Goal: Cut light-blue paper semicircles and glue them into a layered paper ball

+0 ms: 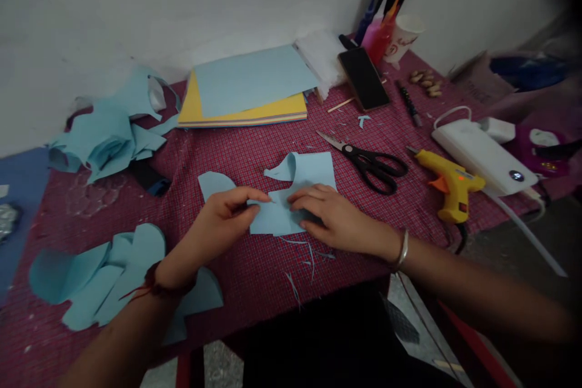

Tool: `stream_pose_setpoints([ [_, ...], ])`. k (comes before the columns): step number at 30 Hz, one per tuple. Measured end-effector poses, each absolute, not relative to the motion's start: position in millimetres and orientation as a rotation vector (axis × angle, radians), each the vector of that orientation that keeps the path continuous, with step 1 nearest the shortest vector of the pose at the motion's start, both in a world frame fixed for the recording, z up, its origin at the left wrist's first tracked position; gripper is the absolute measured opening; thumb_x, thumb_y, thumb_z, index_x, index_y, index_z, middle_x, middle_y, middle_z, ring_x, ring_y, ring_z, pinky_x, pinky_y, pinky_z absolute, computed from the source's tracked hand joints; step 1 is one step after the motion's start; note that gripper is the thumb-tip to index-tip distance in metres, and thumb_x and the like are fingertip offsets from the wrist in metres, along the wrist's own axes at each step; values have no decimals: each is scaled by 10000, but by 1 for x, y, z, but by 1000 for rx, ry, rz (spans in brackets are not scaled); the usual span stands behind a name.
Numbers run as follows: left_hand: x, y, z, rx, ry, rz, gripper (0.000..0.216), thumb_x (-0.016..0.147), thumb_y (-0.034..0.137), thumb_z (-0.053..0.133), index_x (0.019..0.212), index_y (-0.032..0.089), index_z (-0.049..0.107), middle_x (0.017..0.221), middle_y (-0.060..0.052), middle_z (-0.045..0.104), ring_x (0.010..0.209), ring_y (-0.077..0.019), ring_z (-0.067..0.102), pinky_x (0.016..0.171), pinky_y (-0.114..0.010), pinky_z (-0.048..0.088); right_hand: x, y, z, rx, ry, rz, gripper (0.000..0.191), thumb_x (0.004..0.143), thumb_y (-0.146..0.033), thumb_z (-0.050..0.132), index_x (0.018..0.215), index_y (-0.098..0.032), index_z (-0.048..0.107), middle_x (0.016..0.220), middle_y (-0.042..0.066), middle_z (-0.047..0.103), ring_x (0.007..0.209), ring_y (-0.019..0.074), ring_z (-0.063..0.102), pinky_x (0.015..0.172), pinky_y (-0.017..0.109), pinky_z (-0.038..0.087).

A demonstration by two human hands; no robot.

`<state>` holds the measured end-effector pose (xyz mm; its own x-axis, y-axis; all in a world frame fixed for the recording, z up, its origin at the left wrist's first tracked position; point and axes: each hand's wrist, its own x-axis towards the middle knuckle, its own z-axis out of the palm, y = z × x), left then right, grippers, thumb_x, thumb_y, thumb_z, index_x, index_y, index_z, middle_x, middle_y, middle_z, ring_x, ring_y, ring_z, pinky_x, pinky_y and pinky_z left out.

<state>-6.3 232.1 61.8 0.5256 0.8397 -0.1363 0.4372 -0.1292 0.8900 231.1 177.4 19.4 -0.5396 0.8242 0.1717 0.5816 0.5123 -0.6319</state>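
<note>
Our tablecloth [218, 148] in fine maroon check, pale blue on the cut paper [264, 222] we see, yellow on a sheet [254, 112], black on the scissor handles [364, 161] and phone [364, 79], yellow on the glue gun [448, 165] (its trigger [438, 183] orange), white on the power bank [482, 154]

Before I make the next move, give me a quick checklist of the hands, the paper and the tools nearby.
1. Left hand at the blue paper: ok, fingertips at its surface.
2. Right hand on the paper: ok, fingers bent over it.
3. Paper flat: not ok, a part beyond the hands curls up.
4. Surroundings free of scraps: not ok, thin strips lie on the near side.
5. Scissors apart from both hands: ok.
6. Glue gun hot: cannot tell.
</note>
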Motion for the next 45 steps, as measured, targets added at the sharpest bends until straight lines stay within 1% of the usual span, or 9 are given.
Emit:
stream_pose_setpoints([
  [4,9,232,57,1674,997,616,383,785,198,622,1167,176,647,957,-52,747,810,-159,685,706,-265,532,234,179,23,-1098,-2245,835,306,817,-197,629,1111,-181,547,1138,93,618,1066,250,546,953,427,409],
  [9,24,227,49,1600,969,693,332,795,193,622,1126,169,647,1037,-70,746,884,-170,699,741,-276,549,235,183,24,-1060,-2067,956,316,902,-493,538,884,-178,549,870,58,569,833,207,532,764,364,446],
  [13,26,227,49,1653,1025,735,324,809,200,614,1130,154,630,1072,-90,729,934,-191,688,772,-309,549,230,185,19,-1194,-1886,1000,268,924,-346,547,706,-193,513,767,13,549,745,162,537,701,311,440],
  [15,20,227,51,1776,1124,780,291,829,211,602,1115,161,625,1036,-80,725,910,-190,681,751,-312,544,227,184,17,-1257,-1861,941,265,908,-268,564,660,-192,512,823,30,604,805,171,576,746,328,457],
  [18,5,220,52,2156,1177,708,113,871,190,558,934,177,651,879,-36,697,803,-162,650,711,-294,519,224,183,16,-1269,-1905,845,266,883,-213,580,625,-194,517,1030,67,664,993,204,602,887,397,464],
  [21,-11,205,44,2485,996,503,149,904,148,504,857,169,644,831,-39,662,783,-165,618,717,-300,515,220,180,16,-1309,-1980,753,253,859,-191,599,614,-198,533,1162,79,658,1113,231,573,974,465,430],
  [26,-24,191,25,2814,808,494,211,918,111,467,1037,123,641,1004,-96,685,911,-209,613,858,-366,516,211,177,17,-1394,-2035,645,278,842,-165,594,578,-195,511,1244,102,634,1138,254,565,970,487,418],
  [32,-26,194,15,2841,810,526,298,902,90,466,1162,114,610,987,-103,668,865,-228,584,765,-385,531,205,174,17,-1436,-2076,579,293,818,-136,582,558,-201,464,1272,93,622,1126,250,562,945,459,423],
  [45,-30,194,14,2724,775,621,252,898,82,462,1053,116,657,985,-102,688,874,-221,596,761,-394,549,204,172,18,-1464,-2110,579,309,830,-158,578,556,-209,443,1282,77,611,1125,257,557,943,476,413],
])
